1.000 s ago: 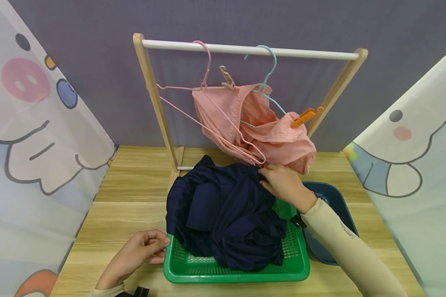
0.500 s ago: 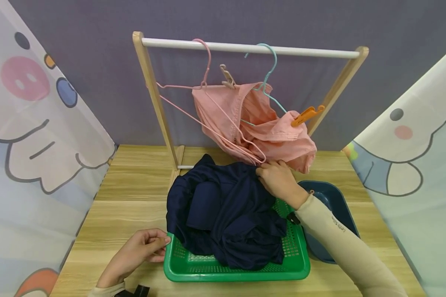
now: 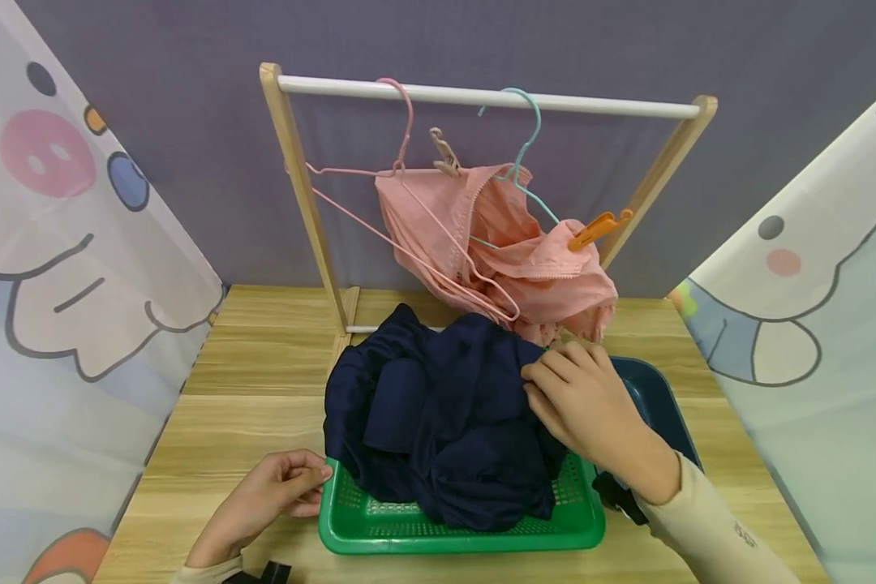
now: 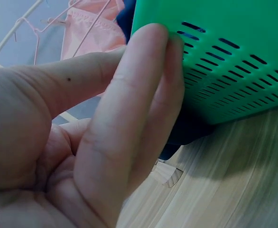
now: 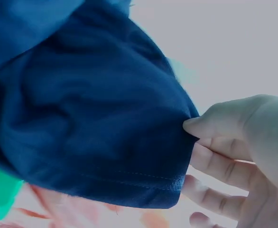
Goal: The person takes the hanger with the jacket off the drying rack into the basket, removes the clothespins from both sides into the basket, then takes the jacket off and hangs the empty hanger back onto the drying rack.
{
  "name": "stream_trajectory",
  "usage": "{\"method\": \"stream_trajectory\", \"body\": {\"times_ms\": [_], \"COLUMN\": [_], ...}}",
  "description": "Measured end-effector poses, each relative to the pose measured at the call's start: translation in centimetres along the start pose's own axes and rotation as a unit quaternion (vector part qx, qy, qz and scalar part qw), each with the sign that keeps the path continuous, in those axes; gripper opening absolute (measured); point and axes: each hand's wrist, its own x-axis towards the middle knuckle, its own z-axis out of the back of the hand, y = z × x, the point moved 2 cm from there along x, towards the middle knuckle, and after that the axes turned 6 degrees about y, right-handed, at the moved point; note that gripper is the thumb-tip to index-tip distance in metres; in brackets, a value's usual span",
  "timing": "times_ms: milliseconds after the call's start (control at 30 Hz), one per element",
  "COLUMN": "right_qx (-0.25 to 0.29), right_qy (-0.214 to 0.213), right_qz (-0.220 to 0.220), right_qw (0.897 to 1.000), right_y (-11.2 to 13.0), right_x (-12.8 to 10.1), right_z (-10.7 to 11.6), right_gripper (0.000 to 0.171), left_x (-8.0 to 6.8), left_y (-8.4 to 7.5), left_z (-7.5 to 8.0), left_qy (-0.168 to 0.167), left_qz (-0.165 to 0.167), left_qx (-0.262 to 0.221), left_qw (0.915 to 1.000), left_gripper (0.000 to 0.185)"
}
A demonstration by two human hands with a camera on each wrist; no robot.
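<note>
A heap of navy blue clothing (image 3: 453, 422) fills much of the green plastic basket (image 3: 467, 542) and spills over its far and left sides. My right hand (image 3: 584, 397) pinches an edge of this garment at the heap's right side. In the right wrist view the thumb and fingers of the hand (image 5: 238, 156) hold a stitched, hemmed corner of the navy cloth (image 5: 106, 123). At the basket's left rim, my left hand (image 3: 277, 495) grips the edge between thumb and fingers. The left wrist view shows its fingers (image 4: 125, 109) against the slotted basket wall (image 4: 243, 61).
Behind the basket stands a wooden rack with a white bar (image 3: 591, 104). A pink hanger (image 3: 409, 122) and a light blue hanger (image 3: 536, 122) carry a pink garment (image 3: 438, 219), with a beige peg (image 3: 445, 152) and an orange peg (image 3: 600, 229). A dark blue bin (image 3: 653, 397) sits right of the basket.
My right hand has come back from under the pink garment, moving right and nearer, drawing an edge of the navy cloth along. The left hand stays at the basket rim.
</note>
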Motion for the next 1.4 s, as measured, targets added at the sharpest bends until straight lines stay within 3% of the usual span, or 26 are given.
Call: {"method": "stream_trajectory", "body": {"times_ms": [100, 267, 567, 667, 733, 833, 1067, 1233, 1400], "right_qx": [0.014, 0.032, 0.042, 0.038, 0.031, 0.005, -0.072, -0.099, -0.073], "right_qy": [-0.002, 0.015, 0.044, 0.052, 0.063, 0.084, 0.162, 0.289, 0.387], "right_qz": [0.001, 0.014, 0.038, 0.049, 0.059, 0.079, 0.106, 0.083, 0.068], "right_qw": [1.000, 0.999, 0.997, 0.997, 0.996, 0.993, 0.978, 0.949, 0.917], "right_y": [1.4, 2.9, 2.9, 2.5, 2.5, 2.8, 4.9, 6.0, 6.2], "right_x": [-0.7, -1.6, -1.4, -0.4, 0.9, 3.7, 12.4, 18.1, 20.6], "right_z": [1.8, 3.2, 2.7, 2.0, 1.2, -0.5, -4.4, -7.8, -12.2], "right_gripper": [0.037, 0.038, 0.041, 0.029, 0.020, 0.028, 0.018, 0.022, 0.023], "left_x": [0.0, 0.0, 0.1, 0.1, 0.1, 0.1, 0.2, 0.3, 0.3], "left_y": [0.0, 0.2, 0.2, 0.2, 0.2, 0.1, 0.1, 0.1, -0.1], "left_z": [0.0, 0.1, 0.1, 0.2, 0.2, 0.2, 0.3, 0.3, 0.2], "left_qy": [0.002, 0.002, 0.001, 0.001, 0.001, 0.001, 0.004, 0.001, 0.005], "left_qz": [-0.002, -0.001, 0.000, 0.001, 0.002, 0.001, 0.000, 0.000, 0.000], "left_qx": [-0.002, -0.004, -0.004, -0.005, -0.006, -0.008, -0.012, -0.018, -0.018], "left_qw": [1.0000, 1.0000, 1.0000, 1.0000, 1.0000, 1.0000, 0.9999, 0.9998, 0.9998], "left_gripper": [0.031, 0.031, 0.031, 0.031, 0.032, 0.032, 0.030, 0.028, 0.028]}}
